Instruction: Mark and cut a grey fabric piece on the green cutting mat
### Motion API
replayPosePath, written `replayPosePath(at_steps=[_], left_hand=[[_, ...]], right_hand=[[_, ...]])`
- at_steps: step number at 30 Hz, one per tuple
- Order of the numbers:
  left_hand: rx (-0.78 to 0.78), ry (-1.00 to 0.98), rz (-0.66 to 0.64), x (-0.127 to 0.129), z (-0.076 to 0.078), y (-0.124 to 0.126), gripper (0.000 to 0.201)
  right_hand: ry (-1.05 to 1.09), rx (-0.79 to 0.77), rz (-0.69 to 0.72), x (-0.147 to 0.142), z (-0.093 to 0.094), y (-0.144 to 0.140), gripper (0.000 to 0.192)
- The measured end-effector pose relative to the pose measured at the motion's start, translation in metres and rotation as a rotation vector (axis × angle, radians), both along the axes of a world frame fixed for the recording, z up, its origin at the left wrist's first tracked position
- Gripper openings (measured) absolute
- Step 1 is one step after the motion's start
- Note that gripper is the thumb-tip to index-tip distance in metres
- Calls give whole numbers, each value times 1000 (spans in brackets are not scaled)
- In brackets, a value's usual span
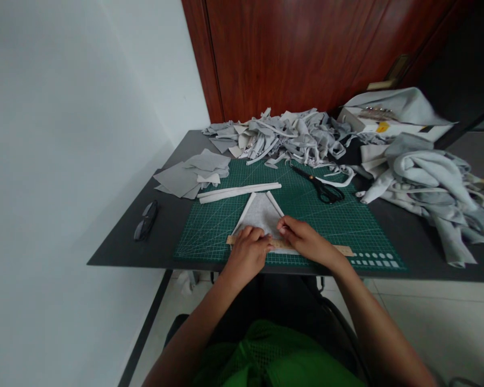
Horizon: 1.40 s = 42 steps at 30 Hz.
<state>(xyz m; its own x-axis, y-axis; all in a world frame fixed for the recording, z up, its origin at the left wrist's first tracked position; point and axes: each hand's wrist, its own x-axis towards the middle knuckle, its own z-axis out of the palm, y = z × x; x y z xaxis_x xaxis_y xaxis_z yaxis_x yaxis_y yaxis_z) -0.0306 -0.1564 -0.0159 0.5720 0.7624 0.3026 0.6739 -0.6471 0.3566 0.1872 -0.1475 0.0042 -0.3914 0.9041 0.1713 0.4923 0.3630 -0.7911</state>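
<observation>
A grey fabric piece with pale strips along its two slanting sides lies on the green cutting mat. Across its lower part runs a wooden ruler. My left hand presses down on the ruler with bent fingers held close together. Just right of it, my right hand has its fingers curled in a pinch at the fabric's right edge, above the ruler. The fingertips partly hide what they grip. Two pale fabric strips lie beyond the piece.
Black-handled scissors rest on the mat's far right. Grey fabric pieces and glasses are to the left. A heap of scraps lines the back; bundled cloth and a white box stand right.
</observation>
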Motion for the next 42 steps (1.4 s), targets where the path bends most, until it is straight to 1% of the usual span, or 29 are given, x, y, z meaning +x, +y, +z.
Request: replayPosePath(at_steps=[2,5,6,9,11,13,16,19,23,27,31,33,36,38,42], left_hand=[[8,6,-3,0,0,-1,19],[34,50,-13,0,1,-1,20],[40,70,-14,0,2,-2,19],[41,128,-3,1,4,-2,15],[49,161,11,2,6,-1,15],[67,175,22,3,6,-1,16],[92,160,45,4,6,-1,19],[96,140,116,4,8,-1,21],[98,157,181,2,11,-1,17],[90,163,200,-9,13,7,19],[93,129,229,-29,11,20,22],[90,119,216,-40,10,26,25],[64,100,160,-52,8,32,31],[56,106,148,-56,8,33,32],[75,126,159,-54,8,32,32]], right_hand=[[-29,-32,51,6,2,0,18],[-103,-31,84,12,3,0,23],[-131,-37,93,13,3,0,22],[-210,-71,122,13,5,-2,7],[-241,-76,122,13,7,-4,9],[-254,-63,127,13,9,-6,7],[-263,-42,129,13,12,-7,14],[-299,-16,93,14,12,-6,18],[-332,10,72,16,9,-3,21],[-361,23,54,16,8,-1,24],[-441,47,-1,13,8,-1,23],[-485,61,-36,11,8,-2,21],[-552,87,-69,7,8,-3,14],[-580,103,-66,5,9,-4,12],[-581,110,-17,1,17,-8,15]])
